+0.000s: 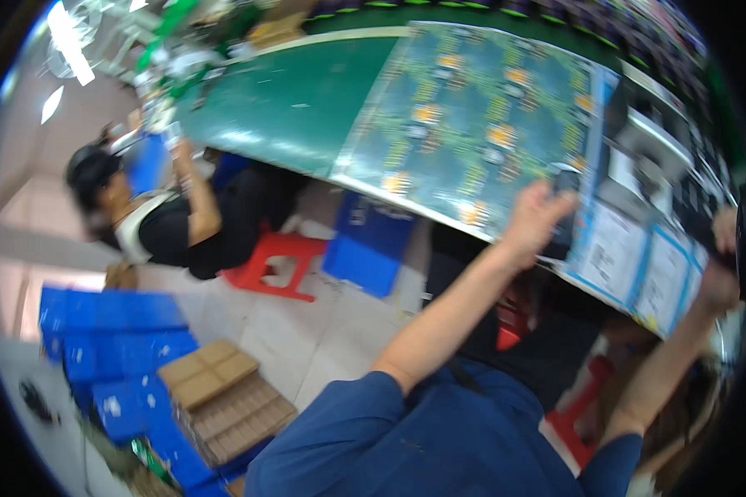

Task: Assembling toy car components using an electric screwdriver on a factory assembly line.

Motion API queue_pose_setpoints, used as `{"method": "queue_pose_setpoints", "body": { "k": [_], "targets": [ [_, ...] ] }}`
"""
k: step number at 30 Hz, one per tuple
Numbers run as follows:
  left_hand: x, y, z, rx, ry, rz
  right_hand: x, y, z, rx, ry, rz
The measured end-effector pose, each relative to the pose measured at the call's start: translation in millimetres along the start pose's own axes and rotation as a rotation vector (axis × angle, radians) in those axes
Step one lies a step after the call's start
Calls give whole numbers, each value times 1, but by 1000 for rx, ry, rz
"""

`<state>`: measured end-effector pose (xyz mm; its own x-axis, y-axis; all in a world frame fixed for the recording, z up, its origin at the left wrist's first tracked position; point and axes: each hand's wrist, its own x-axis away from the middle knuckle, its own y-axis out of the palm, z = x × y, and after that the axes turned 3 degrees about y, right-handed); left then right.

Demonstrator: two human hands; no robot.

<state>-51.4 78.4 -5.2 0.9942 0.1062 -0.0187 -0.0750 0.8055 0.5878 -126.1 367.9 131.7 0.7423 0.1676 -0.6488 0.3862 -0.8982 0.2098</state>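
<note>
My left hand (pixel 532 222) is at the front edge of the workbench, its thumb and fingers closed on a black oblong object (pixel 562 228), blurred and partly hidden by the hand. Beneath it lies a patterned mat (pixel 464 124) in green, blue and orange. At the far right rim my right hand (pixel 721 277) is closed by a dark thing, but blur and the picture's edge hide what it holds. Between the hands lie white printed sheets (pixel 612 253) with blue borders. Behind them stands a silver and black metal fixture (pixel 648 157).
A green bench top (pixel 282 99) stretches leftward. At left a person (pixel 162 207) sits by a red stool (pixel 278 265), handling something small. Blue crates (pixel 116 331) and a brown divided carton (pixel 228 406) stand on the floor. A blue bin (pixel 369 248) is under the bench.
</note>
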Motion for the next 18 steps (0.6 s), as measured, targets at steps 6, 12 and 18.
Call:
{"method": "queue_pose_setpoints", "body": {
  "k": [6, 12, 18],
  "targets": [
    [7, -14, 26, 46, -126, 42, -19, 54, 29, -35, -138, -4],
    [6, -1, 26, -2, -168, -11, -22, 74, 21, 54, -74, -14],
    [7, 3, 24, -7, -165, 42, -26, 80, 42, 141, -30, -15]
  ]
}}
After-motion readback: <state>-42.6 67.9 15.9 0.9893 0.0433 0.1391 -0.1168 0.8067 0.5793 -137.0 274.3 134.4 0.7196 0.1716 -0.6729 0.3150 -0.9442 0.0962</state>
